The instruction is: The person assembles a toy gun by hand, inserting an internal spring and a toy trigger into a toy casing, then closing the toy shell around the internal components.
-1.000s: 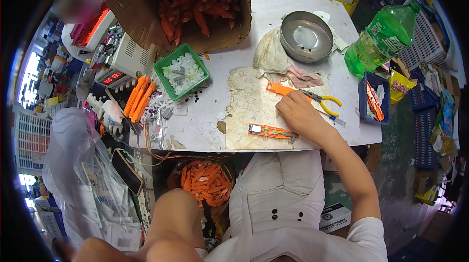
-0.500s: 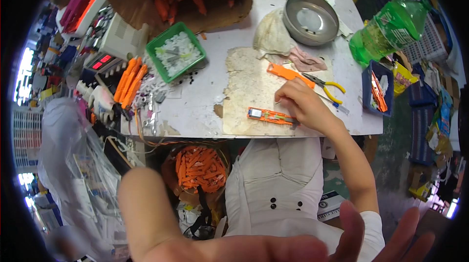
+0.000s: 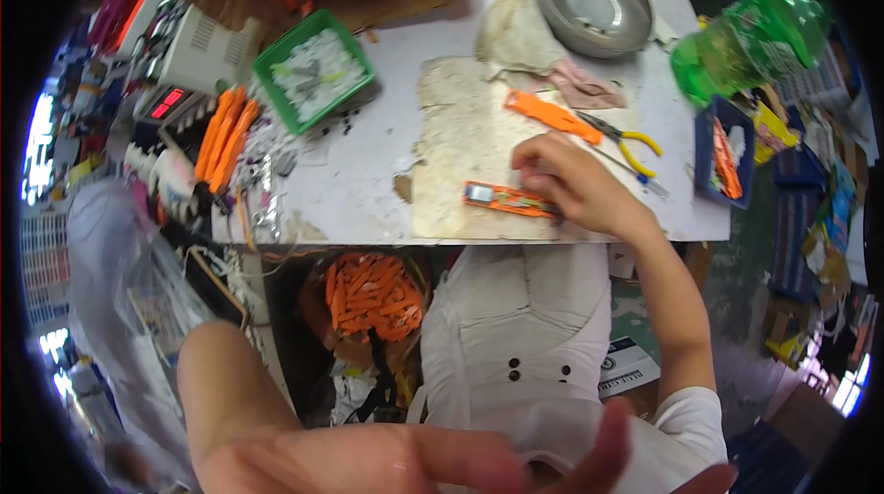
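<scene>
My right hand (image 3: 585, 183) rests at the worn paper sheet (image 3: 447, 139) near the table's front edge. Its fingers are curled together; anything between them is hidden. Beneath its fingers lies an open orange plastic casing (image 3: 502, 200) with a small silvery block at its left end and small parts inside. Just beyond are a flat orange casing piece (image 3: 552, 116) and pliers (image 3: 637, 151) with yellow handles. A thin tool with a blue part (image 3: 648, 182) lies right of the hand. My left hand (image 3: 405, 462) is close up at the lower edge, fingers apart, nothing seen in it.
A green tray (image 3: 359, 93) of white parts stands left of the sheet, near a cardboard box (image 3: 433, 1) of orange pieces. A metal bowl (image 3: 635, 29), rags (image 3: 516, 34), a green bottle (image 3: 737, 52) and a blue bin (image 3: 704, 158) sit rightward. Orange pieces (image 3: 373, 296) fill a container below.
The view has shifted, so the table sits slightly higher. My left hand has moved left and lower at the lower edge. My right hand stays by the open casing, its fingers drawn closer together.
</scene>
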A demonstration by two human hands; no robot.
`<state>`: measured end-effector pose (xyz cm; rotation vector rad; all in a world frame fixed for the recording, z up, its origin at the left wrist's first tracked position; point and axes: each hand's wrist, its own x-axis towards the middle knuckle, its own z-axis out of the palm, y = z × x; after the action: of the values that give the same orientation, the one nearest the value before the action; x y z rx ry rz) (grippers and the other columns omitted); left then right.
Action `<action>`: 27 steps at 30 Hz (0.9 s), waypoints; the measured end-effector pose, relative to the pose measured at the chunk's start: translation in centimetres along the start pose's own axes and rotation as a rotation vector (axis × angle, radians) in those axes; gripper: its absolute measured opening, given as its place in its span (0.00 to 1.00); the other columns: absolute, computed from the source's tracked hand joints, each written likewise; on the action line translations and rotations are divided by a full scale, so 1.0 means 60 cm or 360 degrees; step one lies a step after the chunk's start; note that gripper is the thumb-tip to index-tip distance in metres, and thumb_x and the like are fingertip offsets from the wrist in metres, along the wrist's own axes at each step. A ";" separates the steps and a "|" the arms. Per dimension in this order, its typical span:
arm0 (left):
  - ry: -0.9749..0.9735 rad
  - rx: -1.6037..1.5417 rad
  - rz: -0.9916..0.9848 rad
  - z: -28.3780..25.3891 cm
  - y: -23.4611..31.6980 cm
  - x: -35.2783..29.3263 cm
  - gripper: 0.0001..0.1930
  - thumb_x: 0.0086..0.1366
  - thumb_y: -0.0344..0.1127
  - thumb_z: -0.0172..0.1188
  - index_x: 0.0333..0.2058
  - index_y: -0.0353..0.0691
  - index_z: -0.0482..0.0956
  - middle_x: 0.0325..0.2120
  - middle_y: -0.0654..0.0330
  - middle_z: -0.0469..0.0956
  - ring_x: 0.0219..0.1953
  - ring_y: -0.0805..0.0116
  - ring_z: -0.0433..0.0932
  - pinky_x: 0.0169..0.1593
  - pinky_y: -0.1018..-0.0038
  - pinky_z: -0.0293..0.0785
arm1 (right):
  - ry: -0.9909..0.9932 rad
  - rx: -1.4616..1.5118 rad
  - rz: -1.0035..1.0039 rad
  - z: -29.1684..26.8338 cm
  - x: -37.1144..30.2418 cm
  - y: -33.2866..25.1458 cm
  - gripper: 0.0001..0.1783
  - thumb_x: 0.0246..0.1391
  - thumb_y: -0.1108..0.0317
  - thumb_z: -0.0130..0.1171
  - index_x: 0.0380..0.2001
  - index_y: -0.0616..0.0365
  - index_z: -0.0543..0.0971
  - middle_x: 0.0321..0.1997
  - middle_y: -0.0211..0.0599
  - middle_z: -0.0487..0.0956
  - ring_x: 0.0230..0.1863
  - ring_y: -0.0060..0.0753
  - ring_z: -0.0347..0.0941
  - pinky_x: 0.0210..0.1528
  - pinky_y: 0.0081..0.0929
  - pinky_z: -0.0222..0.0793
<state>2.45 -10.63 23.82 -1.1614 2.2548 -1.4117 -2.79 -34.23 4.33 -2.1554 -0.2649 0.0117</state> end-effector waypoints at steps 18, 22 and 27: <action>-0.0309 -0.1277 -0.2079 0.097 0.211 -0.075 0.16 0.50 0.32 0.64 0.40 0.48 0.79 0.47 0.60 0.75 0.50 0.57 0.72 0.56 0.58 0.61 | -0.0241 0.0093 0.0008 -0.002 0.027 0.014 0.12 0.49 0.79 0.55 0.38 0.59 0.72 0.34 0.35 0.73 0.37 0.37 0.69 0.41 0.31 0.66; -0.0389 -0.1345 -0.2262 0.182 0.297 -0.056 0.26 0.51 0.41 0.67 0.48 0.37 0.74 0.49 0.57 0.74 0.55 0.55 0.69 0.60 0.53 0.57 | -0.0352 0.0107 0.0033 -0.008 0.038 0.010 0.12 0.52 0.76 0.54 0.41 0.56 0.70 0.34 0.37 0.73 0.40 0.40 0.70 0.41 0.34 0.67; -0.0232 -0.1585 -0.2365 0.199 0.336 -0.043 0.27 0.49 0.40 0.70 0.47 0.37 0.72 0.48 0.56 0.75 0.53 0.54 0.71 0.59 0.54 0.58 | -0.0462 0.0169 0.0089 -0.017 0.049 0.013 0.18 0.45 0.81 0.56 0.41 0.56 0.70 0.32 0.35 0.73 0.38 0.39 0.69 0.40 0.33 0.67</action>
<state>0.90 -12.12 0.37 -3.4522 1.7726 -0.0767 0.36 -34.89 4.56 -2.0516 -0.3624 0.3646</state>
